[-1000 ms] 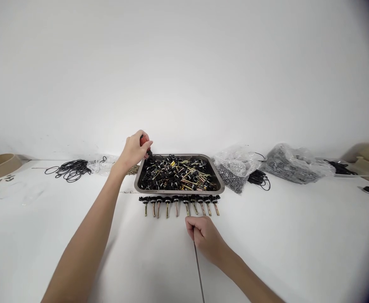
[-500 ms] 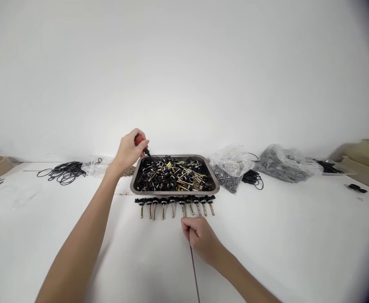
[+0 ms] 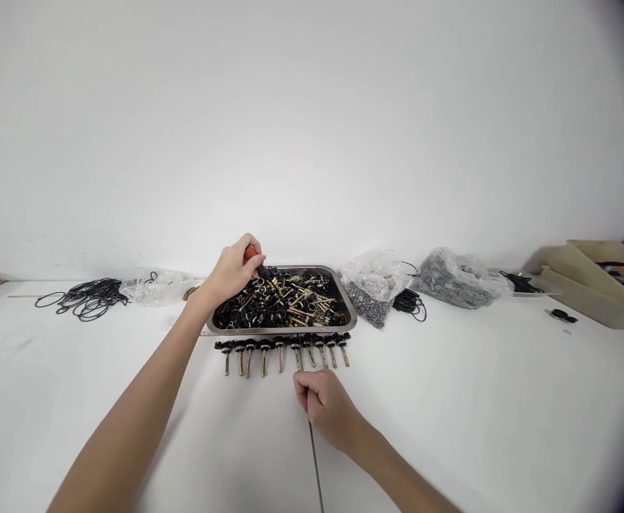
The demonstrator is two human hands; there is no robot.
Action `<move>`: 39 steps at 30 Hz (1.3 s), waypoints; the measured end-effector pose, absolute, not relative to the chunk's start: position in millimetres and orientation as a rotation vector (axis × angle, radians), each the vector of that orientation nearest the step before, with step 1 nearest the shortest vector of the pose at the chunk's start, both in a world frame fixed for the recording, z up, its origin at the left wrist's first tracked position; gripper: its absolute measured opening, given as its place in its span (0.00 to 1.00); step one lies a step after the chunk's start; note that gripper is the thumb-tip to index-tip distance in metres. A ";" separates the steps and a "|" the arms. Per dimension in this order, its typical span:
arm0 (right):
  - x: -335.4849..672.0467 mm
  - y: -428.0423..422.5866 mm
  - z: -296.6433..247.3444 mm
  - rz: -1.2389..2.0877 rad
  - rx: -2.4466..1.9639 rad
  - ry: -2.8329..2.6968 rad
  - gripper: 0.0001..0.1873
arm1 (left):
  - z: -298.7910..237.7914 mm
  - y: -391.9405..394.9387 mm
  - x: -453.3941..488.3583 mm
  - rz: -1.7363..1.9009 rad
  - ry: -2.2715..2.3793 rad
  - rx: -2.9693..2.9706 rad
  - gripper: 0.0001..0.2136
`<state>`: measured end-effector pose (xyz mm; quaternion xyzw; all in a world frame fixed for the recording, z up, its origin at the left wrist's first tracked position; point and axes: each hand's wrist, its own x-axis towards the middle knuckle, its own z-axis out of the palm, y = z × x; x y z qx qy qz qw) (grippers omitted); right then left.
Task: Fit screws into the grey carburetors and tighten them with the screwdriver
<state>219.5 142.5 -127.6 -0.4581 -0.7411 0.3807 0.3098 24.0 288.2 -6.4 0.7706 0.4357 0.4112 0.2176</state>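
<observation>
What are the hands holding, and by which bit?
The left hand holds a red-handled tool by its handle. The right hand is closed round a thin rod; one end leaves the picture, so exactly which part can't be told.

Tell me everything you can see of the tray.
The tray is a shallow rectangle with rounded corners and a greyish, metal-looking rim. It sits on the white table, a long side nearest, heaped with black parts, rings and brass-coloured rods that hide its floor. The left hand, gripping a red-handled tool, is at its far left; contact with the rim is unclear.
</observation>
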 end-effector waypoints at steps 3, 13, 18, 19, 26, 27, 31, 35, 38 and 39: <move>219.5 142.1 -126.5 1.008 -1.205 -1.954 0.06 | -3.3 286.0 24.9 1.102 1.233 2.176 0.04; 219.5 143.0 -125.7 1.015 -1.208 -1.967 0.06 | 3.2 279.8 23.9 1.047 1.297 2.316 0.02; 219.3 143.0 -125.8 1.012 -1.208 -1.968 0.06 | 8.1 273.1 28.4 1.006 1.308 2.392 0.02; 219.3 142.9 -126.0 1.011 -1.205 -1.966 0.06 | 9.3 271.3 29.5 1.000 1.309 2.415 0.01; 219.3 142.3 -127.1 0.999 -1.194 -1.966 0.07 | 16.6 265.5 24.7 0.859 1.431 2.586 0.04; 219.1 142.3 -126.8 1.001 -1.197 -1.966 0.07 | 17.1 266.4 22.3 0.844 1.458 2.594 0.04; 218.0 142.7 -125.1 1.004 -1.197 -1.967 0.08 | 19.2 269.5 14.4 0.875 1.487 2.571 0.03; 217.0 142.9 -124.6 0.984 -1.205 -1.971 0.08 | 23.0 267.5 14.7 1.006 1.457 2.515 0.02; 216.9 142.6 -124.8 0.988 -1.215 -1.966 0.08 | 23.8 264.7 19.7 1.092 1.380 2.458 0.03; 216.9 142.6 -124.9 0.991 -1.218 -1.965 0.08 | 23.1 264.2 21.8 1.100 1.351 2.439 0.03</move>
